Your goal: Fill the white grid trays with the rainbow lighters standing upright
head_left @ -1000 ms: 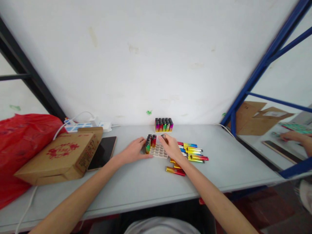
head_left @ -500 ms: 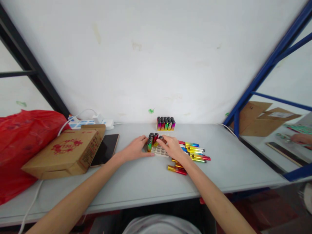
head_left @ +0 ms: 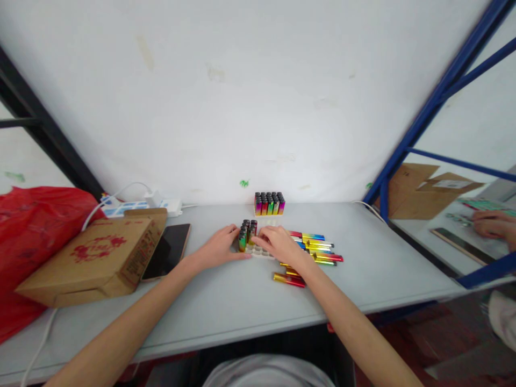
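A pale tray with rows of holes (head_left: pixel 261 252) lies on the table, with several upright lighters (head_left: pixel 243 236) at its left end. My left hand (head_left: pixel 219 247) grips that end, its thumb along the front edge and its fingers behind the lighters. Above the tray, my right hand (head_left: pixel 281 243) has its fingertips closed on a shiny lighter (head_left: pixel 252 234) standing in the second row; the fingers partly cover it. To the right, several loose metallic lighters (head_left: pixel 318 252) lie in a spread pile, some beneath my right wrist.
A full block of upright lighters (head_left: pixel 269 204) stands near the wall. On the left are a phone (head_left: pixel 167 251), a cardboard box (head_left: pixel 80 263), a red plastic bag (head_left: pixel 44 215) and a power strip (head_left: pixel 171 206). Past the blue frame (head_left: pixel 419 118) another person's hand (head_left: pixel 494 223) shows.
My right hand has moved slightly left and down, bringing the lighter from over the tray into the row beside the others. My left hand keeps its place at the tray. The view has shifted slightly.
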{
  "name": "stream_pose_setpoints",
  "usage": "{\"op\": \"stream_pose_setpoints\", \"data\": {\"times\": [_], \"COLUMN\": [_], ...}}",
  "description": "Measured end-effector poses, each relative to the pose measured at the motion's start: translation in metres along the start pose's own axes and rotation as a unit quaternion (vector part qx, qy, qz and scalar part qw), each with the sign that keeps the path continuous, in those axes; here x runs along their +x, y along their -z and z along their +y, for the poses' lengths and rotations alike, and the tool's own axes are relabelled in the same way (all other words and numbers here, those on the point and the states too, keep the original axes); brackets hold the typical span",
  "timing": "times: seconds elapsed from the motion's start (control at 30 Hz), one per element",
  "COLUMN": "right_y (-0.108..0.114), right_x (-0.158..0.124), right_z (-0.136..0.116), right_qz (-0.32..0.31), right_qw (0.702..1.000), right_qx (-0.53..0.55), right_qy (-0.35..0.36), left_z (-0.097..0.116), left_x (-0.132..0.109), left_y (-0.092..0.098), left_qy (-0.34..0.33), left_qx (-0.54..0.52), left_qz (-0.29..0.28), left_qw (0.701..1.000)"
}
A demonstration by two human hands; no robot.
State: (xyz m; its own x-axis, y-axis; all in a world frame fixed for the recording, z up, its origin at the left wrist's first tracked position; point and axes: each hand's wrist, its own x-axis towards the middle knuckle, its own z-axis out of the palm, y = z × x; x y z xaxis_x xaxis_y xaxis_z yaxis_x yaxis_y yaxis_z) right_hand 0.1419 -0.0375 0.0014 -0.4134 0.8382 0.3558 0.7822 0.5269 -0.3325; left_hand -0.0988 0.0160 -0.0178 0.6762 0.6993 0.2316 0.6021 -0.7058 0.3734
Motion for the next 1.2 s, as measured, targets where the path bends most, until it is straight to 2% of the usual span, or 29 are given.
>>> {"op": "stream_pose_setpoints", "data": {"times": [0.17, 0.33, 0.47, 0.6, 0.7, 0.77, 0.83, 0.9, 0.93, 0.97, 1.0, 1.03, 1.13, 1.2], "right_y": [0.049, 0.09, 0.101, 0.098, 0.094, 0.092, 0.089, 0.085, 0.082, 0.078, 0.074, 0.07, 0.052, 0.038], "right_x": [-0.027, -0.092, -0.131, -0.138, -0.134, -0.126, -0.111, -0.086, -0.071, -0.055, -0.038, -0.023, 0.014, 0.025], "right_z": [0.042, 0.092, 0.113, 0.117, 0.116, 0.113, 0.105, 0.09, 0.081, 0.071, 0.06, 0.049, 0.021, 0.01], "right_qz": [0.02, 0.02, 0.028, 0.018, 0.065, 0.12, 0.188, 0.254, 0.272, 0.271, 0.255, 0.229, 0.132, 0.116], "right_qw": [0.998, 0.992, 0.984, 0.981, 0.971, 0.947, 0.898, 0.828, 0.793, 0.772, 0.766, 0.774, 0.824, 0.856], "right_qx": [0.047, 0.022, 0.018, 0.051, 0.116, 0.202, 0.315, 0.432, 0.488, 0.527, 0.55, 0.557, 0.525, 0.477], "right_qy": [-0.047, -0.126, -0.173, -0.185, -0.197, -0.219, -0.243, -0.249, -0.242, -0.231, -0.213, -0.196, -0.169, -0.16], "left_z": [0.004, 0.003, 0.0, 0.002, 0.003, 0.002, 0.001, 0.0, 0.001, 0.001, 0.001, 0.002, 0.004, 0.004], "left_x": [0.001, 0.001, 0.001, 0.001, 0.001, 0.001, 0.001, 0.001, 0.001, 0.001, 0.001, 0.0, 0.0, 0.0], "left_y": [0.002, 0.002, 0.0, 0.002, 0.002, 0.002, 0.001, 0.001, 0.001, 0.001, 0.001, 0.002, 0.003, 0.003], "left_qy": [0.013, 0.017, 0.009, 0.012, 0.018, 0.022, 0.024, 0.026, 0.025, 0.024, 0.022, 0.02, 0.019, 0.018], "left_qx": [0.0, 0.007, 0.002, -0.006, -0.007, -0.005, 0.001, 0.006, 0.006, 0.004, 0.002, 0.002, 0.011, 0.017], "left_qz": [0.003, 0.004, 0.013, 0.012, 0.005, 0.003, 0.002, 0.003, 0.005, 0.008, 0.011, 0.011, 0.005, 0.006], "left_qw": [1.0, 1.0, 1.0, 1.0, 1.0, 1.0, 1.0, 1.0, 1.0, 1.0, 1.0, 1.0, 1.0, 1.0]}}
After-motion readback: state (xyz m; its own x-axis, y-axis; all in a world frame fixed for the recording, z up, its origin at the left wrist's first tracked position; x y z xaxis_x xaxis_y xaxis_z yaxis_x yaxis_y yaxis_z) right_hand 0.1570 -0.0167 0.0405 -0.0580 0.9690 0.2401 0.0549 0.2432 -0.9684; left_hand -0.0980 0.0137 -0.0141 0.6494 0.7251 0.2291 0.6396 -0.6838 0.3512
